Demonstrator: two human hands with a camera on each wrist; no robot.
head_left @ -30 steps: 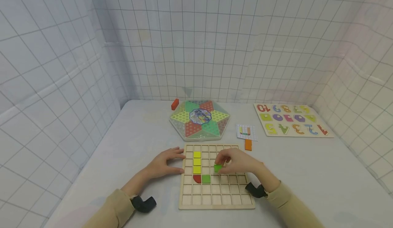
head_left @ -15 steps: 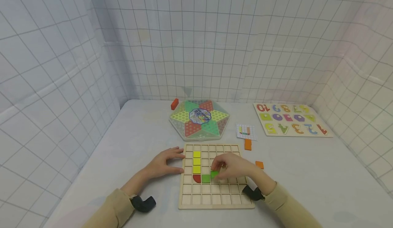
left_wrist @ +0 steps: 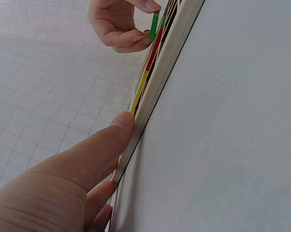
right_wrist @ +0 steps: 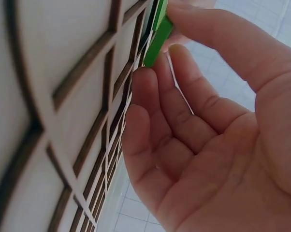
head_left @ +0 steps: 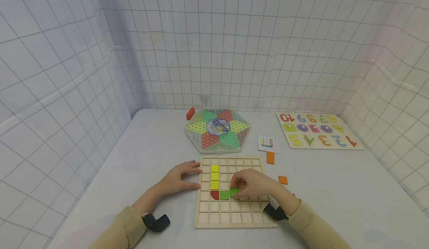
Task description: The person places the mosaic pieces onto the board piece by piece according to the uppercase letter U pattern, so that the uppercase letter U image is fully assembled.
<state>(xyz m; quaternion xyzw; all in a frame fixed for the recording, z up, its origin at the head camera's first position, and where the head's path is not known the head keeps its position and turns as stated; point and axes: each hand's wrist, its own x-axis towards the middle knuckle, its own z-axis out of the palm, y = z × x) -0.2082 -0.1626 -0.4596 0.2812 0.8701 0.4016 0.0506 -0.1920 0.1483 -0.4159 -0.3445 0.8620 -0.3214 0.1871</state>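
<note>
A wooden grid board lies on the table, holding a column of yellow square tiles, a red quarter-round tile below them and a green square tile beside the red one. Just right of that green tile, my right hand pinches a second green tile between thumb and fingers. The pinched tile is tilted over its cell, as the left wrist view shows too. My left hand touches the board's left edge with thumb and fingertips, the fingers extended.
Behind the board are a hexagonal Chinese checkers box and a red block. A pattern card and orange tiles lie to the right, with another orange tile nearer. A number puzzle board sits at the far right.
My right hand has carried the green tile toward me and slightly left, down to the cell beside the other green tile. My left hand has stayed at the board's edge.
</note>
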